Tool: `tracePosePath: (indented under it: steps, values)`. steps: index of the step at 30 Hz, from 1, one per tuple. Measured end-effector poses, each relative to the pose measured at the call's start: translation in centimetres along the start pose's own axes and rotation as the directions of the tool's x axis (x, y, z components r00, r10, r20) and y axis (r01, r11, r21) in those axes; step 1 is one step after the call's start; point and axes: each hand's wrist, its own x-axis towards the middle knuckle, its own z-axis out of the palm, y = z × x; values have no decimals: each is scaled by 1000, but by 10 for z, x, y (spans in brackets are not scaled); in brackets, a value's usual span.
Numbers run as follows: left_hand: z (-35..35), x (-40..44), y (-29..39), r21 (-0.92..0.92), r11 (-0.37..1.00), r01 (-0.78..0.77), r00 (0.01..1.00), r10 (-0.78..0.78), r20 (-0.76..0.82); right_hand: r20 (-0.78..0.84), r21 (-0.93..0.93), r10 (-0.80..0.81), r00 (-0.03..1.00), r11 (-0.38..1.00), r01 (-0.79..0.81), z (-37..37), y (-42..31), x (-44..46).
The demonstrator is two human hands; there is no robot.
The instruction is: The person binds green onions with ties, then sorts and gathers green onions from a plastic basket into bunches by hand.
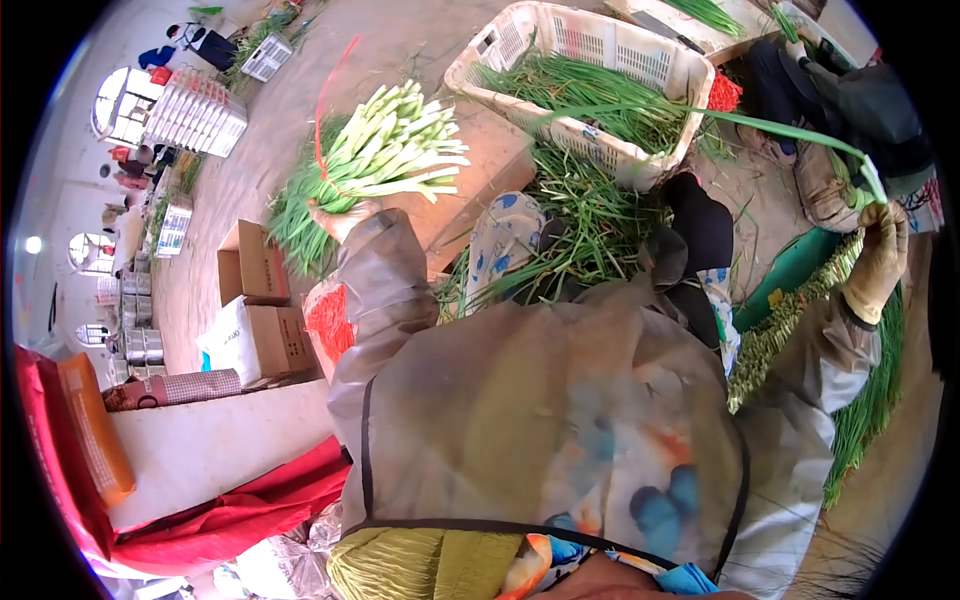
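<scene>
My gloved left hand [345, 217] is closed on a thick bundle of garlic chives [395, 145], its pale cut ends pointing up and right. A thin red tie [322, 110] circles the bundle, one end sticking up; some of my fingers are hidden behind the leaves. Out to the right, my gloved right hand [878, 262] pinches the pale base of a single long chive stalk [790, 128]. Its leaf stretches leftward over the white crate [690, 130]. Loose chives [590, 215] lie in a heap in front of my lap.
More chives [610, 95] fill part of the crate. A person [850, 110] sits at the right. Red ties [330, 322] lie by my left sleeve, near cardboard boxes [275, 335]. Stacked white crates [200, 115] and other people are farther back at left. More greens [870, 400] lie at right.
</scene>
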Motion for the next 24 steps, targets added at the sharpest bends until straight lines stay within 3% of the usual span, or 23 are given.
tracePosePath:
  steps: [1,3,5,7,9,10,11,12,15,16,17,18,19,20,21,22,23,24]
  values:
    - [-2,2,2,-2,1000,-5,1000,5,1,73,-17,60,996,998,-59,-9,6,-4]
    - [-11,5,4,119,987,-108,992,98,82,248,-314,274,929,930,-190,42,-6,-23]
    - [-11,0,3,100,990,-99,993,92,69,487,-306,386,784,916,-261,101,-7,-48]
    - [11,-20,-12,135,979,-155,985,163,-53,417,-362,248,875,928,-90,130,-8,-43]
    - [28,-39,-23,130,987,-92,990,105,-94,443,-254,301,844,945,-204,142,-34,-24]
    - [30,-39,-30,122,992,-26,997,34,-66,442,-107,275,854,961,-253,161,-61,-27]
    - [34,-43,-37,115,992,44,999,-40,-37,514,-81,253,819,966,-247,176,-60,-30]
    - [43,-52,-48,68,994,82,995,-85,43,628,22,126,768,983,-180,192,-64,-35]
    - [66,-65,-84,200,952,233,915,-284,287,718,-168,-58,693,952,255,243,-61,-37]
    - [80,-78,-99,325,918,229,877,-339,340,773,-235,11,635,933,271,259,-59,-38]
    - [98,-94,-114,443,872,209,834,-395,385,781,-322,-9,624,851,415,273,-53,-40]
    - [113,-111,-130,565,817,115,836,-387,389,811,-344,47,584,845,410,289,-45,-42]
    - [131,-128,-143,672,740,16,837,-378,396,808,-290,28,589,889,355,305,-24,-52]
    - [159,-155,-145,782,623,-14,818,-443,368,750,-196,94,655,977,84,311,-10,-56]
    - [178,-173,-142,868,494,-53,799,-501,334,694,-67,177,698,981,-182,314,-2,-55]
    - [171,-160,-144,804,581,-127,645,-567,512,749,-43,350,562,872,-487,296,-4,-40]
    - [169,-143,-132,832,492,-256,491,-675,550,734,109,373,568,760,-640,286,18,-39]
    - [167,-120,-115,637,575,-513,237,-619,749,723,277,375,580,612,-741,270,42,-44]
